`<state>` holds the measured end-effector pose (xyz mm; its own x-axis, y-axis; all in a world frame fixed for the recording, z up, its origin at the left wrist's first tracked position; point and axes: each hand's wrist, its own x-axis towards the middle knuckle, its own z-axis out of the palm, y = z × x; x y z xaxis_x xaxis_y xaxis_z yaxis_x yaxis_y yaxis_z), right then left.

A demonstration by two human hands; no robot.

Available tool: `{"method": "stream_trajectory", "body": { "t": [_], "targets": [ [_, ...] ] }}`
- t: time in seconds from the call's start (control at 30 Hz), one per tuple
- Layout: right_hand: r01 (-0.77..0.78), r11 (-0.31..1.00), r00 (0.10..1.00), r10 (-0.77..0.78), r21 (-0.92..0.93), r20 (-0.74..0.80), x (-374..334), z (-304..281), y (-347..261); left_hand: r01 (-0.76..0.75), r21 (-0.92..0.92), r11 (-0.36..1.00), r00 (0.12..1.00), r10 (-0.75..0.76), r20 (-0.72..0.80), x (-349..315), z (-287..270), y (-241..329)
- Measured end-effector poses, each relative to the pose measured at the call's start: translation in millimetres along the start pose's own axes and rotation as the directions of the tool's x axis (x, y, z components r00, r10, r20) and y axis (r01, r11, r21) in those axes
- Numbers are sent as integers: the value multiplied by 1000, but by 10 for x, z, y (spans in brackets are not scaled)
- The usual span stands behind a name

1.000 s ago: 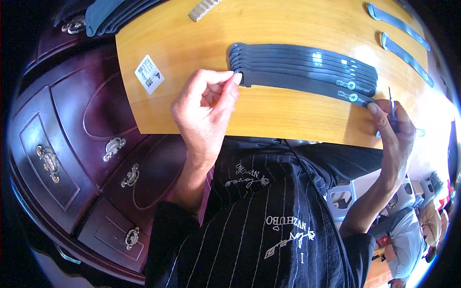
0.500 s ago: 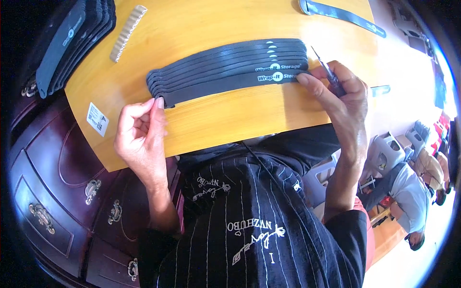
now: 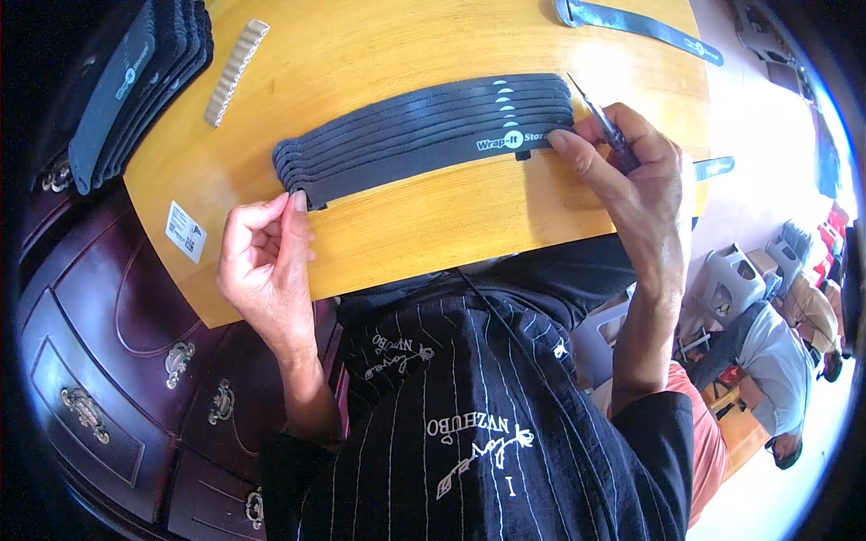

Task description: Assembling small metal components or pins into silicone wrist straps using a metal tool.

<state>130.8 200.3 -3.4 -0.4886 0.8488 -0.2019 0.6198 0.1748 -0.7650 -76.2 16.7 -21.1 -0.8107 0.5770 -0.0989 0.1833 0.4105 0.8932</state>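
Observation:
A fanned row of black fabric straps [image 3: 406, 126] with white print lies across the yellow table, the straps overlapping lengthwise. My left hand [image 3: 271, 257] pinches the left end of the nearest strap between thumb and forefinger. At the other end, my right hand [image 3: 631, 167] has its thumb against that strap's right tip. Held in the same hand is a thin awl-like tool [image 3: 615, 137], its dark handle within the fingers and its metal point aimed up and left. Whether its tip is pointed or flat is too small to tell.
Another stack of black straps [image 3: 135, 90] overhangs the table's left edge. Nearby lie a corrugated cardboard strip [image 3: 236, 72] and a white label [image 3: 185, 232]. One single strap [image 3: 640, 29] rests at the far right, another strap end [image 3: 714, 169] beyond my right hand. Dark drawers [image 3: 117, 361] stand at left.
The nearest strap has shifted up against the others, covering the print on the strap behind it. My right hand has moved slightly left and up with the tool; my left hand keeps its pinch.

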Motion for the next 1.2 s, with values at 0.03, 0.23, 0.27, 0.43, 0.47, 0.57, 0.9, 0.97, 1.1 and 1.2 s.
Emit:
{"method": "stream_trajectory", "body": {
  "t": [0.03, 0.23, 0.27, 0.43, 0.47, 0.57, 0.9, 0.97, 1.1, 1.2],
  "targets": [
    [-4, 1000, 1000, 4, 20, -4, -6, 4, -8, 0, -3, 1000, 1000, 0, 0, 0, 2, 1],
    [-9, 999, 1000, 8, -34, -13, 8, 42, -85, -7, 22, 1000, 1000, 8, -4, -1, -10, 12],
    [-35, 997, 999, 33, -73, -17, 15, 48, -108, -7, 27, 1000, 1000, 7, -7, 1, -13, 13],
    [-40, 997, 999, 39, 61, 20, 57, 39, -17, 34, 19, 999, 999, -34, 23, 6, -47, 14],
    [-82, 995, 996, 80, 56, 38, 77, 27, -56, 25, 6, 1000, 999, -25, 31, 23, -72, 18],
    [-131, 988, 987, 123, 79, 106, 131, -54, -66, 140, 2, 990, 986, -139, 88, 68, -50, 163],
    [-155, 984, 972, 168, -87, 165, 177, -136, -125, 274, -81, 958, 938, -248, 243, 161, -264, 162],
    [23, 994, 994, -11, -111, 106, 117, -177, -178, 259, -119, 958, 943, -224, 247, 113, -239, 249],
    [160, 979, 981, -144, -123, 130, 90, 35, -344, 252, -171, 953, 938, -196, 286, 105, -111, 215],
    [108, 987, 989, -94, -117, 117, 143, 102, -272, 232, -120, 965, 937, -188, 296, 127, -104, 187]
  ]
}}
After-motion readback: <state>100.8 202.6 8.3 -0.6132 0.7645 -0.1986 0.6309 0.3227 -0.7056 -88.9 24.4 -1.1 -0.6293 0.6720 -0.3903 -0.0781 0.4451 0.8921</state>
